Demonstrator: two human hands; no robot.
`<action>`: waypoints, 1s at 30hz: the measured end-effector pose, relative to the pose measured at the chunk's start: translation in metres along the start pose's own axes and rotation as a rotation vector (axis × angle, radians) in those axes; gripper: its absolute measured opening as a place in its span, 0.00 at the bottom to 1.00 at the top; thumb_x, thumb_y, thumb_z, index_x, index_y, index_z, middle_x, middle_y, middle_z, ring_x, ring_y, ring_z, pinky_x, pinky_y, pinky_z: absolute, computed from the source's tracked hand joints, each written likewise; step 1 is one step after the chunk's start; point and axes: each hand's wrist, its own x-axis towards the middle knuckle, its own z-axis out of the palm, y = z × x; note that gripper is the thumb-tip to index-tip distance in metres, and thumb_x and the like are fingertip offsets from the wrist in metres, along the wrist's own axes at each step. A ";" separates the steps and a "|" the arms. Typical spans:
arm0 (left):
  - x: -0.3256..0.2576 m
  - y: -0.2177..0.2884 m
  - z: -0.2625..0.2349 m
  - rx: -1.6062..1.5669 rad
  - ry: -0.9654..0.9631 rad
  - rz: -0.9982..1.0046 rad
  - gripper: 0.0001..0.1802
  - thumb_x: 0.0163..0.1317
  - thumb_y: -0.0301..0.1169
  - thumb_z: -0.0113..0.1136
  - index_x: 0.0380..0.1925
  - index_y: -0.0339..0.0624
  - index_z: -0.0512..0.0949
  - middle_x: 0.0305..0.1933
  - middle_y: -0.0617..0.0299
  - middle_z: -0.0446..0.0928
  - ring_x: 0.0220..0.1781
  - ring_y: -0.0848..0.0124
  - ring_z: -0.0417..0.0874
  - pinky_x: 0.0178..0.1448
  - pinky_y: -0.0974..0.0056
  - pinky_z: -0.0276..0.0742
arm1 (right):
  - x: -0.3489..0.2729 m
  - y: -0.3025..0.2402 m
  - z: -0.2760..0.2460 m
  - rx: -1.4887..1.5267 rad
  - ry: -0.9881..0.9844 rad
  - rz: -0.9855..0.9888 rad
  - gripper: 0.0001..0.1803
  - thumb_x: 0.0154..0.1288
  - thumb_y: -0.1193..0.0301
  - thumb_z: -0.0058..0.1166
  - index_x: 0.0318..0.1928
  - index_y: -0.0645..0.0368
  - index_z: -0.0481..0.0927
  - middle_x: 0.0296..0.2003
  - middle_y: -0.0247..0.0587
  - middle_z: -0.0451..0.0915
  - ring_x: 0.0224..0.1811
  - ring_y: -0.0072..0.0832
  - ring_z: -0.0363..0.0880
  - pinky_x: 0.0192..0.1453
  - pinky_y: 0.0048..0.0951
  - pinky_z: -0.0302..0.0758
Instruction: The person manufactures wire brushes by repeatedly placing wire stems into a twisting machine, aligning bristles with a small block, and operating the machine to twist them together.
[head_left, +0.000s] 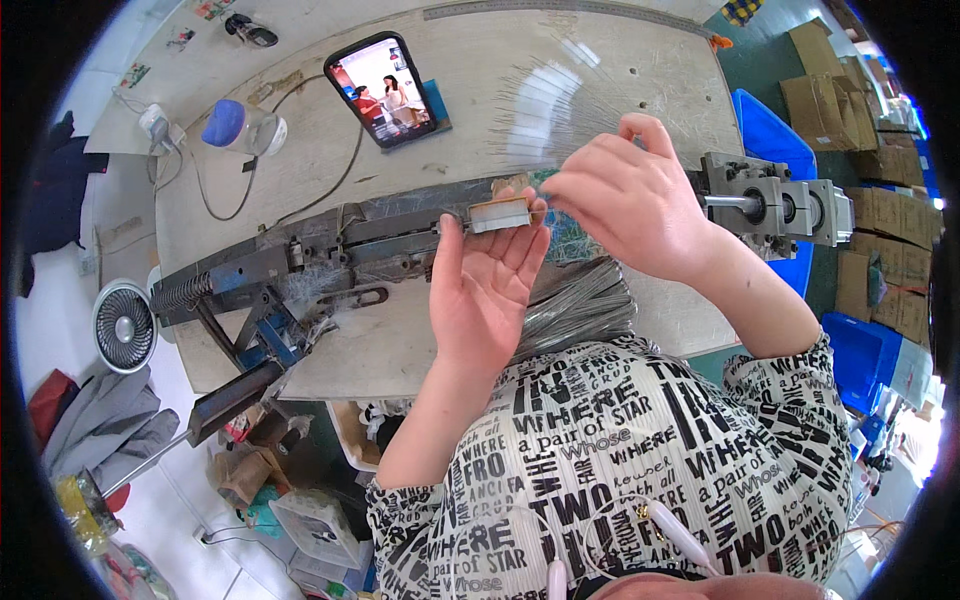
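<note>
My left hand (pixel 485 285) is palm up above the workbench's near edge, its fingertips pinching a small flat metal block (pixel 499 214). My right hand (pixel 628 195) hovers just right of the block, fingers curled and pinched at its end, where thin clear strands fan out (pixel 545 105) across the bench. A bundle of shiny thin wires (pixel 580 305) lies on the bench under both hands. The block sits at the end of a long dark metal press tool (pixel 330 250) with a spring and a lever handle (pixel 235 395).
A phone (pixel 385 90) playing video stands propped at the back of the bench (pixel 300 160). A blue-capped bottle (pixel 240 127), a charger and cable lie at left. A grey metal machine block (pixel 775 200) is at right. A small fan (pixel 124 325), blue bins and cardboard boxes surround the bench.
</note>
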 end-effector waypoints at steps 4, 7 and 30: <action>-0.003 0.004 0.000 0.013 -0.049 -0.014 0.39 0.70 0.57 0.40 0.62 0.28 0.60 0.64 0.47 0.65 0.69 0.60 0.64 0.74 0.58 0.58 | -0.008 -0.004 0.005 0.101 0.053 0.133 0.09 0.47 0.71 0.61 0.32 0.48 0.77 0.30 0.27 0.72 0.38 0.26 0.73 0.54 0.38 0.63; -0.002 0.006 0.007 0.052 0.021 -0.042 0.40 0.70 0.57 0.40 0.63 0.28 0.59 0.65 0.46 0.64 0.71 0.60 0.61 0.75 0.59 0.55 | -0.017 -0.002 0.009 0.077 -0.067 0.151 0.11 0.46 0.72 0.62 0.34 0.49 0.78 0.33 0.29 0.73 0.41 0.27 0.73 0.56 0.38 0.61; -0.102 0.045 -0.139 0.226 0.371 0.302 0.19 0.73 0.40 0.43 0.56 0.41 0.71 0.58 0.58 0.75 0.62 0.64 0.73 0.62 0.59 0.69 | -0.150 -0.012 0.017 0.680 -0.571 0.747 0.09 0.55 0.72 0.54 0.38 0.58 0.78 0.38 0.43 0.79 0.43 0.41 0.78 0.44 0.38 0.74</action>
